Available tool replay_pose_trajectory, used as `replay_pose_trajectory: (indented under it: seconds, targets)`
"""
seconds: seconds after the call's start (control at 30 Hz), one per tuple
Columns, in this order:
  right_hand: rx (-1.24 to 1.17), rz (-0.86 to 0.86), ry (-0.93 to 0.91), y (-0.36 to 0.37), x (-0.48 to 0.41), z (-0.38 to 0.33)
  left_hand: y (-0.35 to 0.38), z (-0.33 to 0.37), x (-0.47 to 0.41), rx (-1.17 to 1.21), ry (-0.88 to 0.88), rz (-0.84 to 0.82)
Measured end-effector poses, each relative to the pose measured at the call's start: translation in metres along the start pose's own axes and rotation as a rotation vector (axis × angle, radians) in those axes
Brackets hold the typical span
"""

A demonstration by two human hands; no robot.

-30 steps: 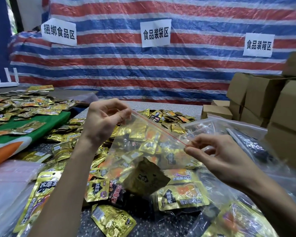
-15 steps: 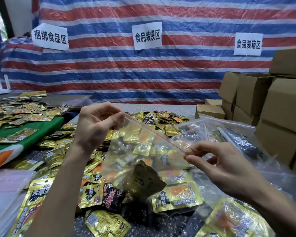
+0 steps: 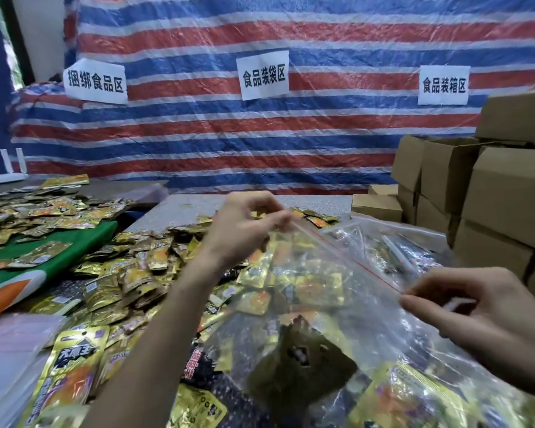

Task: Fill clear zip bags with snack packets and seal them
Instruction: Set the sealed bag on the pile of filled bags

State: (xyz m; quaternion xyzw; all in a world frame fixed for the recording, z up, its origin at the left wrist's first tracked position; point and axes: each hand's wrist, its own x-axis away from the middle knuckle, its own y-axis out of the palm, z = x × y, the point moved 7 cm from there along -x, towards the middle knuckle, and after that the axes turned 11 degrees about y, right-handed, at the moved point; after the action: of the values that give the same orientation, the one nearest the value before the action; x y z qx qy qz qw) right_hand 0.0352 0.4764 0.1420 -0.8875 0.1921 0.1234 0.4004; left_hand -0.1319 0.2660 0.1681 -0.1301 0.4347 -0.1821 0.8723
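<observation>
Even, soft bright light; glare on clear plastic; wide-angle bending and blur toward edges.

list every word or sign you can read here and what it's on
"捆绑食品区": left paper sign, on the striped tarp
"食品装袋区": middle paper sign, same tarp
"食品装箱区": right paper sign, same tarp
snack packets: printed, but too blurred to read
clear zip bag: no text of its own shows
</observation>
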Motion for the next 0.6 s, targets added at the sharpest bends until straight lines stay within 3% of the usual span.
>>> replay_pose_trajectory:
  seconds: [0.13,0.3,0.5,0.6]
  targets:
    - [0.099,0.043,0.23,-0.002,-0.01,0.055,0.086,-0.044,-0.015,0.032,-0.26,-0.123]
    - [0.254,0.122,0.351,0.016,-0.025,0.082,0.154,-0.075,-0.002,0.122,-0.39,-0.108]
    - [0.202,0.215,0.239,0.043,-0.036,0.049,0.156,-0.08,0.027,0.144,-0.409,-0.114]
    - [0.196,0.227,0.15,0.061,-0.037,0.025,0.129,-0.07,0.045,0.16,-0.38,-0.038]
